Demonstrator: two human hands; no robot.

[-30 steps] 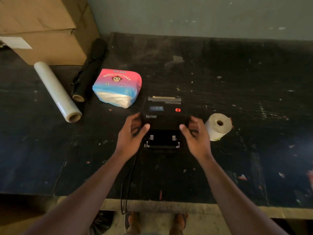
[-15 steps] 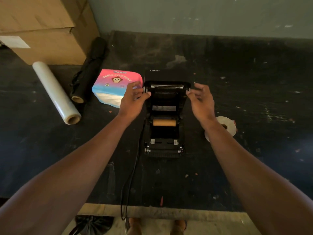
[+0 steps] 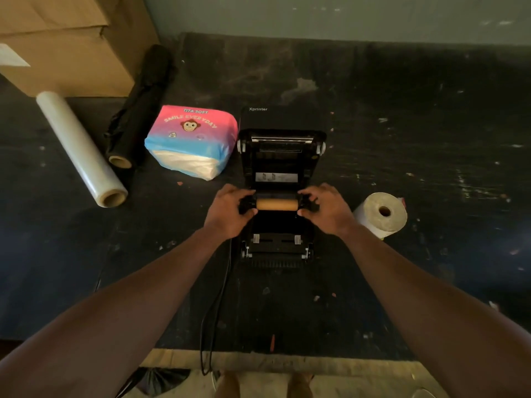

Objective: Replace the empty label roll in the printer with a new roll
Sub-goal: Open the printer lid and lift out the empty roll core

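A black label printer (image 3: 277,248) sits mid-table with its lid (image 3: 280,156) swung open toward the wall. Inside lies an empty brown cardboard core (image 3: 276,204) held between black side holders. My left hand (image 3: 230,211) grips the left holder at the core's end. My right hand (image 3: 326,209) grips the right holder at the other end. A new white label roll (image 3: 380,215) lies on its side on the table just right of the printer, untouched.
A pink and blue tissue pack (image 3: 191,142) lies left of the lid. Further left are a black roll (image 3: 138,110), a clear film roll (image 3: 80,150) and a cardboard box (image 3: 66,44). The printer's cable (image 3: 214,311) runs over the table's front edge.
The lid went from closed to fully open. Both hands then left the lid's corners and came down to the two ends of the empty core.
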